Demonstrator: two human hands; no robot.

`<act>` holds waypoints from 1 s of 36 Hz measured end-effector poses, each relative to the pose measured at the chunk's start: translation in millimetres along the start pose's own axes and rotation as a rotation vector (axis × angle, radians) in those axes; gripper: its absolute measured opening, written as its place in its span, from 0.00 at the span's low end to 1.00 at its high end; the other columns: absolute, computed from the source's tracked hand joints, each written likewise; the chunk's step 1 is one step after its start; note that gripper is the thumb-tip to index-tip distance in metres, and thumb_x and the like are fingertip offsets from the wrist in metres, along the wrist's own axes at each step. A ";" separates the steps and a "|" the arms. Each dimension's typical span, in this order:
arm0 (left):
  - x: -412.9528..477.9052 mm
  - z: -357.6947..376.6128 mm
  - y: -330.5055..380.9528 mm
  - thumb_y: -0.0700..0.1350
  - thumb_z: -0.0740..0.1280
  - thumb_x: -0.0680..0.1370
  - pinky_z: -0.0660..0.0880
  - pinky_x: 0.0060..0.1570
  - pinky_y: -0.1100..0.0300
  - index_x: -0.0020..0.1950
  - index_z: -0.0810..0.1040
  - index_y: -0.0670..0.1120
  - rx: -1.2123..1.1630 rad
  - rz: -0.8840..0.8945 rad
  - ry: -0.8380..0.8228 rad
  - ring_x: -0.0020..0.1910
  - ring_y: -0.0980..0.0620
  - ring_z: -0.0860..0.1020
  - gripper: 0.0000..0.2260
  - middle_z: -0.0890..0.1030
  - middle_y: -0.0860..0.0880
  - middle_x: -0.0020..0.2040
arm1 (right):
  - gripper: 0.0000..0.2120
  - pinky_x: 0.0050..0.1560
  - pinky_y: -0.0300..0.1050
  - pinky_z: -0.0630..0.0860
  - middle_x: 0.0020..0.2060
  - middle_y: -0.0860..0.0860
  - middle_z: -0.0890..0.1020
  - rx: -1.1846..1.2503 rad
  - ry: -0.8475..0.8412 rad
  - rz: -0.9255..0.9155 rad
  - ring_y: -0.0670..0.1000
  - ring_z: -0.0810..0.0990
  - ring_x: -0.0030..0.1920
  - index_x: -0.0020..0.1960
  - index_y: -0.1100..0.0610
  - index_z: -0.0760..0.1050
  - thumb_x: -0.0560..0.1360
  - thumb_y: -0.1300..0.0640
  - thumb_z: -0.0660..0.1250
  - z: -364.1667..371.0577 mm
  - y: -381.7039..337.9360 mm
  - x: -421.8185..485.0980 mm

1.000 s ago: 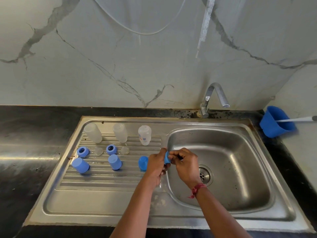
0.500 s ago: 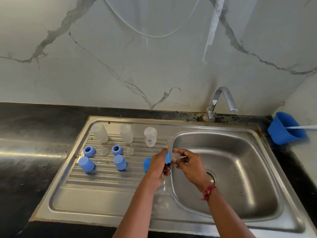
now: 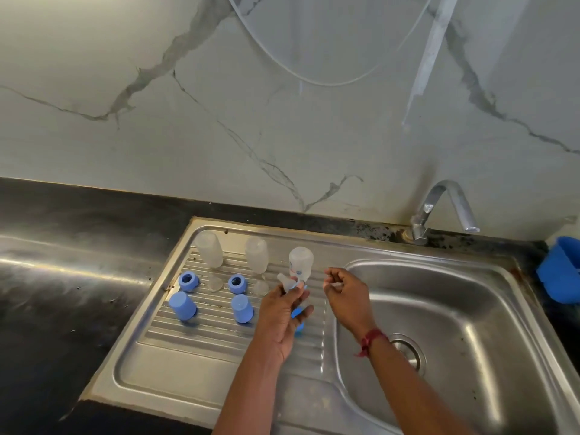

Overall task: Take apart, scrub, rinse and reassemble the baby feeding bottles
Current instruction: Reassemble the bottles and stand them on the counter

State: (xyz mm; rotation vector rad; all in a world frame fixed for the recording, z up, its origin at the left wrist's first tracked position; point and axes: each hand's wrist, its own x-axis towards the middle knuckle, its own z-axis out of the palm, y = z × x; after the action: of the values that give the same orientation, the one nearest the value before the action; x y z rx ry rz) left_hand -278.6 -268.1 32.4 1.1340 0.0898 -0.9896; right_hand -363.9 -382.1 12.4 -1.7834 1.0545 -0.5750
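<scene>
Three clear bottles (image 3: 208,249) (image 3: 257,254) (image 3: 301,262) stand in a row at the back of the sink's drainboard (image 3: 194,350). In front of them lie two blue rings (image 3: 188,281) (image 3: 237,284), two clear teats (image 3: 215,282) (image 3: 261,288) and two blue caps (image 3: 182,306) (image 3: 242,308). My left hand (image 3: 279,318) pinches a clear teat (image 3: 285,280) seated in a blue ring (image 3: 300,286), just in front of the right-hand bottle. A third blue cap (image 3: 297,313) shows partly under that hand. My right hand (image 3: 346,295) hovers beside the basin, fingers loosely curled, with nothing seen in them.
The steel basin (image 3: 455,296) with its drain (image 3: 408,353) lies to the right, the tap (image 3: 445,208) behind it. A blue container (image 3: 561,271) sits at the far right. Black counter (image 3: 62,277) runs along the left, and a marble wall stands behind.
My right hand pulled the teat at the ring, then let go. My left hand carried the ring with its teat leftward over the drainboard. The camera tilted up.
</scene>
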 end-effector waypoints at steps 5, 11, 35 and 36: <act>5.9 -3.8 5.8 0.38 0.73 0.76 0.77 0.46 0.57 0.55 0.81 0.47 0.027 0.079 0.074 0.51 0.54 0.80 0.10 0.84 0.51 0.51 | 0.21 0.55 0.36 0.71 0.60 0.51 0.79 -0.260 -0.109 -0.132 0.48 0.79 0.51 0.68 0.54 0.75 0.75 0.63 0.69 5.8 -11.8 32.2; 14.8 -4.6 4.9 0.40 0.76 0.73 0.72 0.42 0.58 0.52 0.83 0.48 0.133 0.194 0.163 0.44 0.54 0.79 0.10 0.85 0.54 0.43 | 0.32 0.71 0.47 0.66 0.74 0.53 0.65 -0.542 -0.351 -0.237 0.54 0.66 0.72 0.76 0.48 0.63 0.76 0.63 0.67 17.8 -27.8 64.3; 7.2 -14.0 26.3 0.35 0.76 0.69 0.80 0.37 0.63 0.51 0.79 0.41 0.040 0.186 0.064 0.41 0.50 0.83 0.13 0.84 0.42 0.46 | 0.27 0.45 0.35 0.80 0.56 0.47 0.81 0.001 -0.206 -0.072 0.46 0.82 0.52 0.62 0.47 0.76 0.66 0.59 0.80 -44.4 -26.3 27.8; 5.6 -14.6 26.0 0.34 0.76 0.69 0.80 0.36 0.63 0.52 0.79 0.41 0.062 0.188 0.053 0.40 0.50 0.83 0.13 0.84 0.42 0.46 | 0.27 0.45 0.38 0.81 0.56 0.48 0.81 0.060 -0.210 -0.053 0.48 0.83 0.52 0.61 0.46 0.76 0.66 0.60 0.80 -51.5 -24.6 20.5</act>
State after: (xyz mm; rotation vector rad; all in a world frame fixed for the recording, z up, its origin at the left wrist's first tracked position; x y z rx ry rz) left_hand -251.3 -258.4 41.2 1.2025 -0.0046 -0.8001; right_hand -382.1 -420.6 55.6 -1.7799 0.8398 -0.4361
